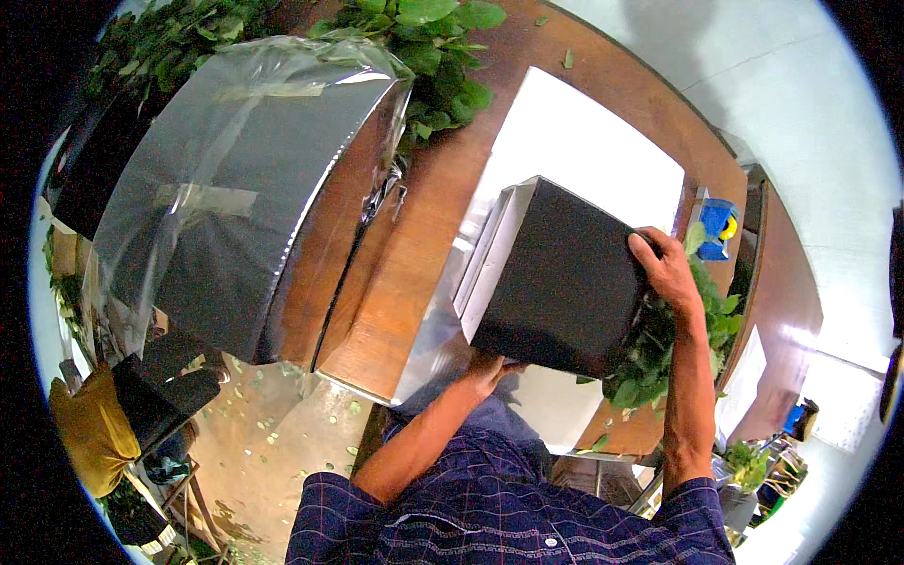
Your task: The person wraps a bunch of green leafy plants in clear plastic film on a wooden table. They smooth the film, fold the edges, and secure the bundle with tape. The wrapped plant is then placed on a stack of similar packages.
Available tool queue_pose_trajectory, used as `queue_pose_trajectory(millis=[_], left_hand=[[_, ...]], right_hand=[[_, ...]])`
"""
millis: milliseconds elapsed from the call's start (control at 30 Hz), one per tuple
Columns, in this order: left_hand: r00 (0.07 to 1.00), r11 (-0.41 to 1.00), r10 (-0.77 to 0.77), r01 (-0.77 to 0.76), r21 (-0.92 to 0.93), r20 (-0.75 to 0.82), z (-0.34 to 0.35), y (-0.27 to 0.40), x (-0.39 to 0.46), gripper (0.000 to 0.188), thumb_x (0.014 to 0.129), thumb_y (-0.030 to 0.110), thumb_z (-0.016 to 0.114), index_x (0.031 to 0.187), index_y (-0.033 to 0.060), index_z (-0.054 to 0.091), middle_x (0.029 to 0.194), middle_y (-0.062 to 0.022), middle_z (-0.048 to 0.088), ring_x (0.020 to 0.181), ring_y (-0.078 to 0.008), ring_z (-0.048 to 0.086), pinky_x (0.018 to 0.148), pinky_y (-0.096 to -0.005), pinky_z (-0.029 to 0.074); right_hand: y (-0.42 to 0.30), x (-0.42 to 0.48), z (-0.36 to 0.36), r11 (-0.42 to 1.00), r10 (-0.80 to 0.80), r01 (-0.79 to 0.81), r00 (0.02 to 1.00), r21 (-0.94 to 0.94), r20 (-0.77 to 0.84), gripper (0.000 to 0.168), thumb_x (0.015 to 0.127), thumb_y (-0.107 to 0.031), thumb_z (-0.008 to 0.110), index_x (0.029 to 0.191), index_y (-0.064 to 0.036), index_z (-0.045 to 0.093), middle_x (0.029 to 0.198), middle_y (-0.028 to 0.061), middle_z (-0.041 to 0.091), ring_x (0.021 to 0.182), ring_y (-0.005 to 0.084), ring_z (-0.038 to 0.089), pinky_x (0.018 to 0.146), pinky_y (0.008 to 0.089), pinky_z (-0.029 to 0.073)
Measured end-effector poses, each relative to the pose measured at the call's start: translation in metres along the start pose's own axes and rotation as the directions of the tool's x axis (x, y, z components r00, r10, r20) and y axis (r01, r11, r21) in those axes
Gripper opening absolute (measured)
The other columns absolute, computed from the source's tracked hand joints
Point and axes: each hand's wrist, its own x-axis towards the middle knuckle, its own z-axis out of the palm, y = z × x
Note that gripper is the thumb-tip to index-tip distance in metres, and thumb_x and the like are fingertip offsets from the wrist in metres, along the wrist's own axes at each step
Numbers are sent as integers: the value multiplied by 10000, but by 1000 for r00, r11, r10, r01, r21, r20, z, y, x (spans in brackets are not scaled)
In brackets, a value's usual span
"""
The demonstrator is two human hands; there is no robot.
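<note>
Both of my hands hold a black rectangular board or box [565, 275] with pale layers along its left side, over white sheets [586, 134] on the wooden table. My right hand [660, 265] grips its right edge, thumb on top. At the near left corner, my left hand [491, 371] supports it from below; part of that hand is hidden. Leafy green stems [639, 371] lie beside and partly under the black object's lower right side. A clear plastic sheet [431, 360] lies to its left.
Clear film covers a large black panel [212, 176] at left. Leafy branches [445, 63] lie at the far side of the wooden table [381, 311]. A blue tape dispenser [717, 229] stands at right. Fallen leaves are scattered on the floor [282, 438].
</note>
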Motion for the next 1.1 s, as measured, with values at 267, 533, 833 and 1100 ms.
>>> queue_pose_trajectory(millis=[267, 533, 833, 1100], left_hand=[[982, 956, -169, 185, 227, -90, 34, 12, 12, 423, 962, 236, 640, 1307, 53, 478, 1264, -151, 560, 1093, -323, 607, 917, -473, 552], [728, 36, 685, 7, 999, -30, -28, 85, -23, 476, 807, 81, 669, 1241, -50, 522, 1208, -205, 584, 1104, -363, 559, 936, -491, 401], [625, -308, 754, 62, 949, 204, -57, 59, -17, 471, 885, 99, 577, 1328, -35, 489, 1396, -226, 496, 1289, -404, 466, 1080, -534, 338], [634, -231, 759, 48, 972, 149, -53, 63, -17, 504, 804, 14, 583, 1295, -67, 502, 1406, -221, 488, 1342, -338, 442, 1138, -519, 278]], right_hand=[[19, 12, 6, 999, 36, -36, 999, 16, 2, 420, 949, -378, 638, 1033, 32, 670, 837, 60, 648, 779, 140, 571, 722, 304, 477], [30, 13, 1, 1000, -4, 5, 1000, -21, 15, 434, 939, -368, 648, 1099, 36, 657, 962, 129, 686, 919, 208, 629, 847, 334, 495], [-117, -37, 53, 594, -647, 714, 698, -371, 309, 729, 704, -362, 825, 1322, -88, 551, 1487, 161, 433, 1383, 367, 389, 1134, 533, 304], [-93, -62, 113, 485, -613, 794, 607, -365, 506, 511, 810, -89, 609, 1308, -180, 535, 1530, 92, 389, 1455, 317, 293, 1186, 580, 180]])
